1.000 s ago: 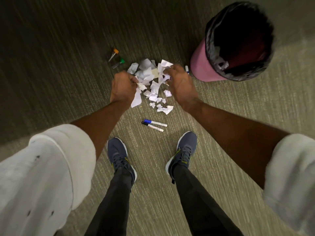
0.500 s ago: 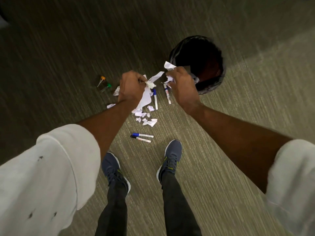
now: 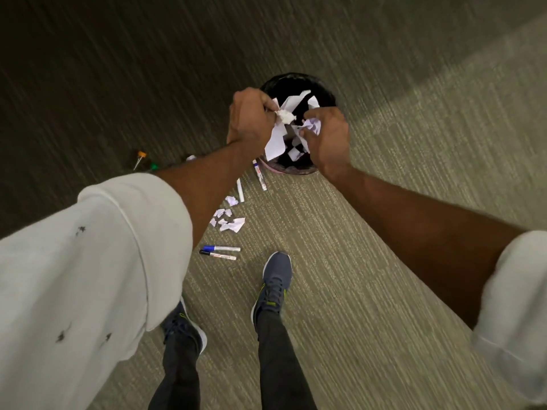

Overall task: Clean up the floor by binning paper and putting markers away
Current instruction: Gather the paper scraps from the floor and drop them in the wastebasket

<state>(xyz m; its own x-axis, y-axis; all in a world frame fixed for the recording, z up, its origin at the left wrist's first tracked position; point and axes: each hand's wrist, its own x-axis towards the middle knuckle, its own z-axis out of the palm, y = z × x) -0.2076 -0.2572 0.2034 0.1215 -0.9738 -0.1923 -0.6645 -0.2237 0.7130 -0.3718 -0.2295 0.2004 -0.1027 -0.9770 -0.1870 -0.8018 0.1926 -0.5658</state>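
Observation:
Both my hands hover over the pink bin with its black liner. My left hand grips a bunch of white paper scraps that hang over the bin's mouth. My right hand clutches more crumpled paper. Some pieces appear to be dropping into the bin. On the carpet lie small paper bits, a blue-capped marker, a black-capped marker and two more markers close to the bin's base.
An orange-capped marker and a green-capped one lie at the left on the darker carpet. My shoes stand just below the two loose markers. Carpet stretches out to the right of the bin.
Both hands rose from the floor pile with paper and moved over the bin. I straightened up, so the bin and markers look farther away; fewer scraps lie on the carpet.

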